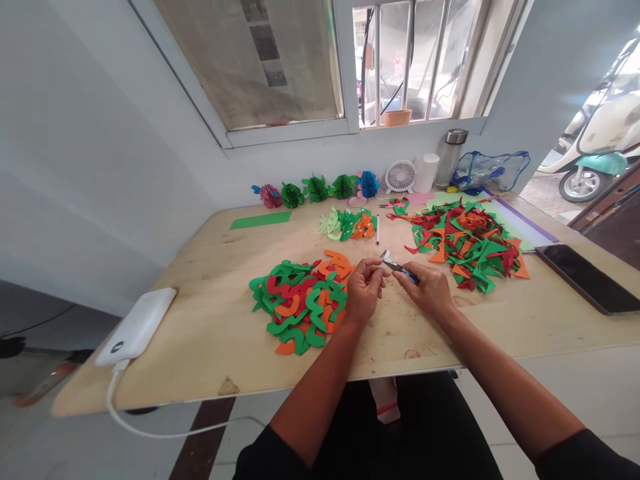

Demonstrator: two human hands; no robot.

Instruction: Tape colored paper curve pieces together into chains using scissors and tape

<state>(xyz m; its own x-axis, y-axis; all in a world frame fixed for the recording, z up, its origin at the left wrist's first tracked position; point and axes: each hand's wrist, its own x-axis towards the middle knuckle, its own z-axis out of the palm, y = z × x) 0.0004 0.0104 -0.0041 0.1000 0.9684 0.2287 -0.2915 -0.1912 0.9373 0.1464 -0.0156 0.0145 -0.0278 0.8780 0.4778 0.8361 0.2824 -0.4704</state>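
Over the middle of the wooden table, my right hand [429, 287] is closed round the handles of small scissors [407, 272], blades pointing left. My left hand [366, 287] pinches a small white piece [385, 259] close to the blades. Whether the blades touch it is too small to tell. Left of my left hand lies a pile of curved green, red and orange cut pieces [305, 300]. A larger heap of angular scraps [470, 240] in the same colours lies beyond my right hand.
The wooden table [210, 333] bears a white power bank [137, 327] with a cable at left and a black phone [590, 277] at right. Paper ornaments [316, 188], a small fan [401, 177] and a bottle [450, 160] line the wall. A pen [377, 229] lies ahead.
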